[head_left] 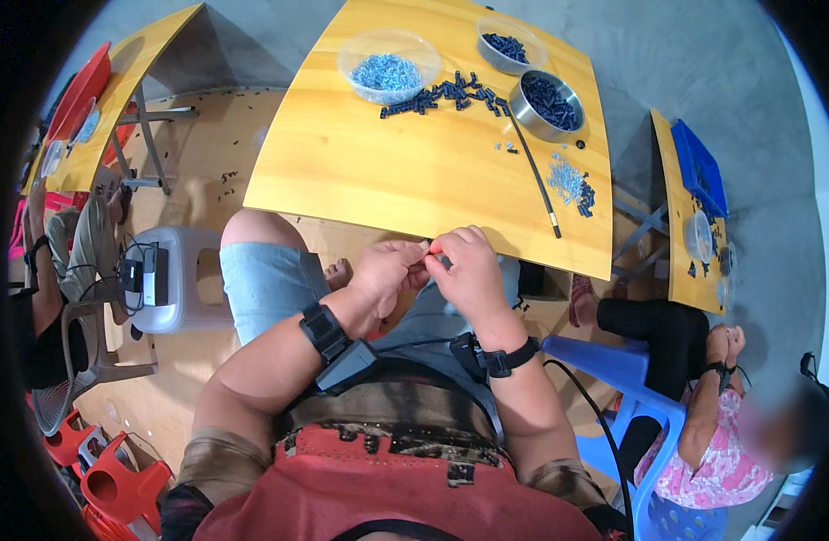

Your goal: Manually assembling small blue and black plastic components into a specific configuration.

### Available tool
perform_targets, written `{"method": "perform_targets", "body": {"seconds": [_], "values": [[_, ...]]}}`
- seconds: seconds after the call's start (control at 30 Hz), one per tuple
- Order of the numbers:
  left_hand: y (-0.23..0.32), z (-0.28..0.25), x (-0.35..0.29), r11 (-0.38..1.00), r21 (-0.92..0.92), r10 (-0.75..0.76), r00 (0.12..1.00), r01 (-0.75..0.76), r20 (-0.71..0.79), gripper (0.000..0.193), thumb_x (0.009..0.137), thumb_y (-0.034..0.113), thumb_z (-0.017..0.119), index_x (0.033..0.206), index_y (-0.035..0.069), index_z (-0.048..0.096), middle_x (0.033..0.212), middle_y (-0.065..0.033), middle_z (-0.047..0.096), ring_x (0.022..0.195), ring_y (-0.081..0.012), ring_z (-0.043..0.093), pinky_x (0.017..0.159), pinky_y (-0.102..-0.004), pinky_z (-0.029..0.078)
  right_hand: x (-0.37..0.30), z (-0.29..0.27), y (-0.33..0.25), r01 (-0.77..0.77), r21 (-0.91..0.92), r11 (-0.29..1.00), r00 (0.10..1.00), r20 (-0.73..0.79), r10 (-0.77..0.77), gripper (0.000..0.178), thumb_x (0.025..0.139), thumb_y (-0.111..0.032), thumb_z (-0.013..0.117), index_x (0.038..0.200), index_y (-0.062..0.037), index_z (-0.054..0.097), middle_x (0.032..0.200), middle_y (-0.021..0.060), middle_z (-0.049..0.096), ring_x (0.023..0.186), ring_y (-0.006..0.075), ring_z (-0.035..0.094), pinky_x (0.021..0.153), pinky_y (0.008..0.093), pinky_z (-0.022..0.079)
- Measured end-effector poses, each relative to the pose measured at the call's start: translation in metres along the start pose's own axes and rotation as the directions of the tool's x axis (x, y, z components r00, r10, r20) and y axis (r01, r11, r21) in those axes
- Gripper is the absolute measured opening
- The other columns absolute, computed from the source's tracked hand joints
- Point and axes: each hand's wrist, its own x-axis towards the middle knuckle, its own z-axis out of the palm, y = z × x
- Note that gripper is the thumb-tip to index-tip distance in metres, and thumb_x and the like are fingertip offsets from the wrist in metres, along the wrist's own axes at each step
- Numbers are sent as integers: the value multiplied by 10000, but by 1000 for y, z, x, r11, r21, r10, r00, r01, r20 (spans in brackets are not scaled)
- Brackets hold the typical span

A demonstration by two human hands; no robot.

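My left hand [392,272] and my right hand [468,270] meet at the fingertips just below the near edge of the yellow table [342,171]. Both are closed in a pinch, and whatever lies between the fingers is too small and covered to name. Farther up the table, a clear bowl [387,70] holds small light-blue clear pieces. Beside it spreads a loose pile of small black parts [459,92]. A steel bowl [547,104] and another clear bowl [513,43] contain more black parts. A thin black rod [533,171] lies to the right.
Small clear pieces [567,183] and a few black ones lie near the table's right edge. A grey stool [184,279] stands at my left. On the right, a person [703,433] sits on a blue chair [644,406] by another table [685,234]. A cable [604,415] runs past my right arm.
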Motion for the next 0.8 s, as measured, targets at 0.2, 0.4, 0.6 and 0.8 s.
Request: {"method": "perform_targets", "body": {"seconds": [0.2, 0.4, 0.6, 0.8], "values": [[8, 18, -13, 1000, 9, 9, 997, -9, -70, 199, 925, 207, 508, 828, 69, 615, 639, 7, 577, 483, -71, 499, 411, -206, 384, 6, -2, -4, -23, -44, 999, 1000, 20, 24, 169, 617, -73, 691, 705, -41, 550, 732, 116, 558, 764, 312, 521, 664, 389, 439], [5, 13, -8, 998, 63, -19, 992, 26, -123, 208, 918, 224, 526, 788, 91, 619, 579, 21, 550, 386, -55, 413, 315, -212, 280, 12, -7, -11, -35, -197, 980, 999, 32, 42, 211, 588, -86, 694, 714, -55, 528, 757, 104, 539, 794, 305, 509, 687, 396, 429], [-6, 10, -3, 996, -47, 70, 993, -74, -92, 166, 908, 105, 531, 875, -4, 652, 776, -45, 628, 671, -105, 559, 628, -227, 464, 12, -1, -3, -95, -91, 991, 992, -90, 87, 244, 544, -62, 709, 739, -57, 562, 753, 95, 565, 772, 302, 522, 670, 379, 434], [-15, 8, 2, 977, -136, 157, 984, -167, -81, 166, 903, 98, 544, 868, -22, 654, 805, -56, 638, 695, -101, 569, 654, -223, 473, 13, 2, 0, -57, -93, 994, 991, -125, 45, 246, 540, -66, 719, 727, -71, 559, 732, 84, 562, 737, 288, 526, 654, 372, 429]]}}
